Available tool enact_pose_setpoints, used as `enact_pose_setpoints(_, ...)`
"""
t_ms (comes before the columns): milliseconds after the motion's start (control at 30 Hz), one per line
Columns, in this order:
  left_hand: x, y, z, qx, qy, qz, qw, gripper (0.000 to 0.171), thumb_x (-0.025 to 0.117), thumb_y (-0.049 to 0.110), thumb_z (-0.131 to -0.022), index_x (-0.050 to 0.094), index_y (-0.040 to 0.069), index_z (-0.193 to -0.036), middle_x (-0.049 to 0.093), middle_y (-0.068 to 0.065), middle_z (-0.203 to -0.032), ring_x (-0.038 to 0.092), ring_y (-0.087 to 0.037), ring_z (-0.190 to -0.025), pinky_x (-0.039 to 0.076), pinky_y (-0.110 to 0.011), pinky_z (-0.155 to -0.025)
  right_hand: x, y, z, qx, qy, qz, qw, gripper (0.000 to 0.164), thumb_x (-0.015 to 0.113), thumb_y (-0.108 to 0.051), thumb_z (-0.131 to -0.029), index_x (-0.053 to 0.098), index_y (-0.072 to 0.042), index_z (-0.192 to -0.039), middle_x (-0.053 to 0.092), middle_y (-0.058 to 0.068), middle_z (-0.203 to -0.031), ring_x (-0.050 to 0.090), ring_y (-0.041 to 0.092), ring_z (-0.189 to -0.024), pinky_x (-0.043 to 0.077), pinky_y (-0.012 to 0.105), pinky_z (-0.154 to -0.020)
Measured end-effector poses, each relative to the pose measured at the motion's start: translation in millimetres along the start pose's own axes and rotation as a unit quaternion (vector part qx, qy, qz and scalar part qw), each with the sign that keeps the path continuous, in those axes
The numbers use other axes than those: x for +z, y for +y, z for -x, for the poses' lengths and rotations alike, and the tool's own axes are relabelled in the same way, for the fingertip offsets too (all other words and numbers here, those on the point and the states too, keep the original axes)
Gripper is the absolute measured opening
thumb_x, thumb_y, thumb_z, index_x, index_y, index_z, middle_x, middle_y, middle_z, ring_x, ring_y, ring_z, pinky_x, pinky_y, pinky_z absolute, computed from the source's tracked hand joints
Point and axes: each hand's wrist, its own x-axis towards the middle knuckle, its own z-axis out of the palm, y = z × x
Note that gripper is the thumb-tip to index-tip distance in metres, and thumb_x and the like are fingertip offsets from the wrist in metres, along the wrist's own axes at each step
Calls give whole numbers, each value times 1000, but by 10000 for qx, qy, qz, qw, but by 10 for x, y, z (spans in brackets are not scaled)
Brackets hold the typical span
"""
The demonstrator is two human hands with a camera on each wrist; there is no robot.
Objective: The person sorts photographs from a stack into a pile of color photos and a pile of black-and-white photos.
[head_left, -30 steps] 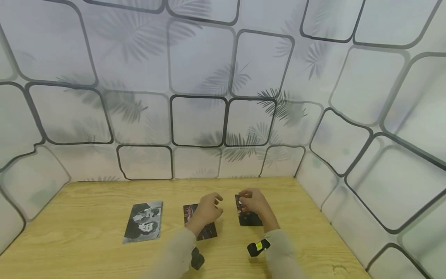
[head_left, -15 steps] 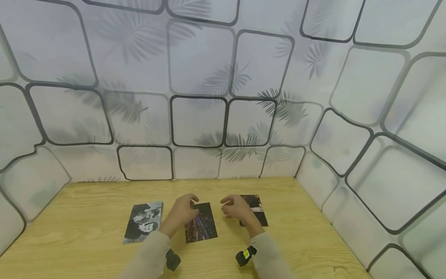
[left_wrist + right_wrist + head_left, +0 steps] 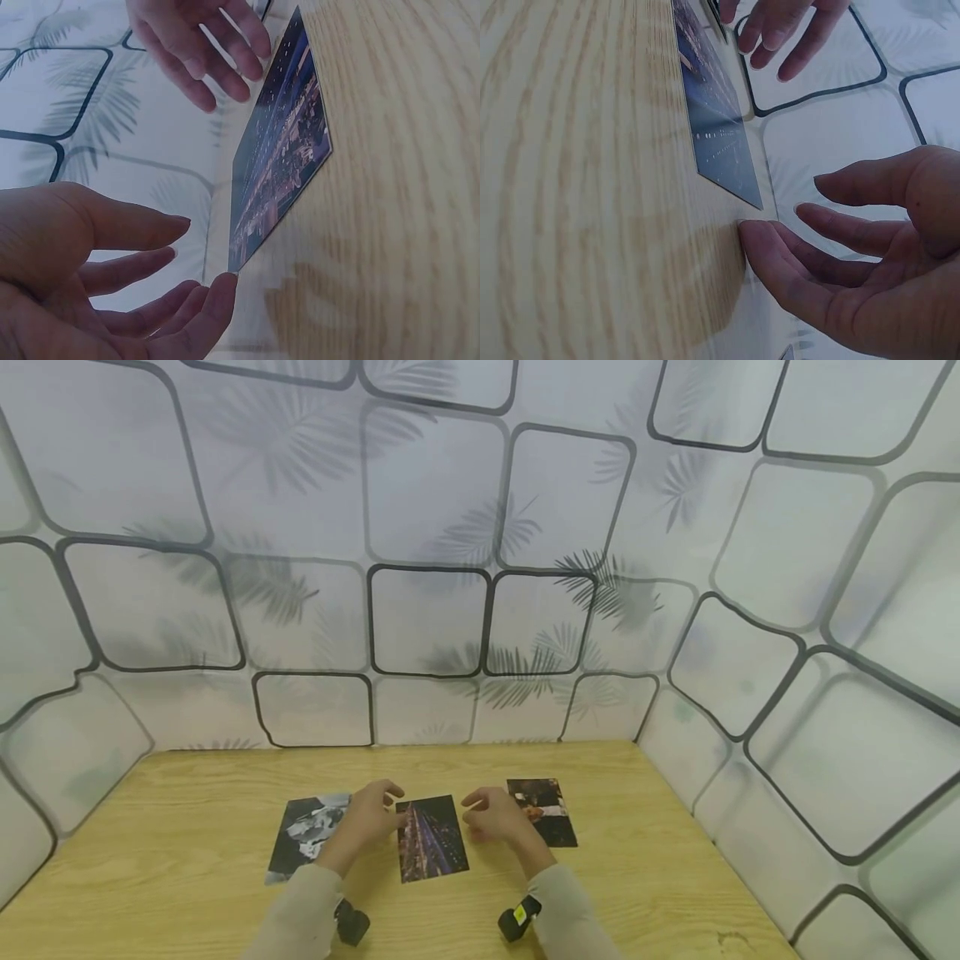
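Three photo prints lie on a wooden table. The middle one, a night city scene [image 3: 431,839], rests flat between my hands. My left hand [image 3: 367,814] is at its left edge, fingers loosely bent; in the left wrist view a fingertip [image 3: 222,289] meets or nearly meets the print's corner. To the print's other side, my right hand [image 3: 495,818] hovers with fingers loosely bent, and in the right wrist view a gap separates it from the print. Partly behind the left hand is a black-and-white portrait print [image 3: 300,843]. Right of the right hand lies a dark print with a pale figure [image 3: 551,814].
The light wood table [image 3: 187,860] meets a patterned fabric wall [image 3: 427,710] at the back. Another wall panel [image 3: 825,760] borders it on the right. Each wrist carries a small dark camera, such as the right one [image 3: 517,920].
Both hands have moved left: the left hand from over the middle print to its left edge, the right hand off the right print. The middle print is now uncovered.
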Motion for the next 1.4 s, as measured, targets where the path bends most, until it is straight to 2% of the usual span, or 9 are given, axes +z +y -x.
enact_pose_setpoints(300, 28, -35, 26, -228, -177, -98, 9995, 39, 74, 4, -88, 64, -3, -125, 65, -28, -124, 66, -45, -112, 60, -54, -92, 47, -25, 12, 64, 4, -160, 9999, 38, 62, -3, -93, 62, 8, -130, 67, 24, -115, 70, 20, -78, 65, 34, -69)
enact_pose_setpoints(500, 62, -86, 10, -255, -163, 170, 9994, 41, 77, 1, -83, 66, -2, -123, 65, -29, -126, 64, -46, -116, 60, -53, -94, 70, -55, 17, 200, -12, -480, 9986, 41, 61, -2, -94, 58, 8, -134, 65, 25, -116, 72, 23, -82, 66, 36, -72)
enact_pose_setpoints(700, 75, -136, 19, -336, -58, 499, 9982, 40, 79, -2, -82, 68, 0, -120, 66, -28, -127, 65, -45, -115, 56, -58, -99, 85, -65, 8, 304, -4, -560, 9980, 40, 61, -1, -95, 57, 9, -134, 65, 25, -117, 72, 21, -81, 66, 35, -73)
enact_pose_setpoints(967, 93, -136, 38, -335, 14, 1096, 9934, 38, 74, -9, -80, 69, -3, -117, 70, -23, -117, 71, -32, -101, 64, -41, -81, 65, -41, -2, 274, -113, -657, 9974, 38, 60, -2, -97, 57, 10, -133, 65, 26, -117, 71, 19, -78, 66, 34, -70)
enact_pose_setpoints(1100, 96, -102, 53, -382, -25, 1435, 9889, 38, 71, -11, -82, 69, -4, -119, 68, -23, -120, 72, -27, -95, 64, -36, -71, 55, -41, 13, 283, -178, -681, 9971, 37, 62, -2, -96, 59, 8, -132, 66, 25, -115, 72, 20, -79, 66, 35, -71)
enact_pose_setpoints(1267, 108, -83, 66, -319, 4, 1564, 9872, 39, 70, -13, -82, 68, -6, -120, 67, -24, -119, 72, -22, -86, 63, -34, -65, 51, -23, 23, 242, -259, -611, 9975, 39, 63, 4, -91, 62, 6, -129, 67, 24, -112, 71, 22, -80, 66, 36, -70)
enact_pose_setpoints(1400, 130, -73, 79, -267, 71, 1530, 9878, 40, 71, -13, -82, 67, -6, -121, 67, -25, -118, 72, -21, -84, 63, -33, -64, 43, -14, 32, 186, -342, -534, 9978, 38, 64, 4, -92, 62, 5, -130, 66, 24, -113, 70, 23, -83, 66, 38, -71)
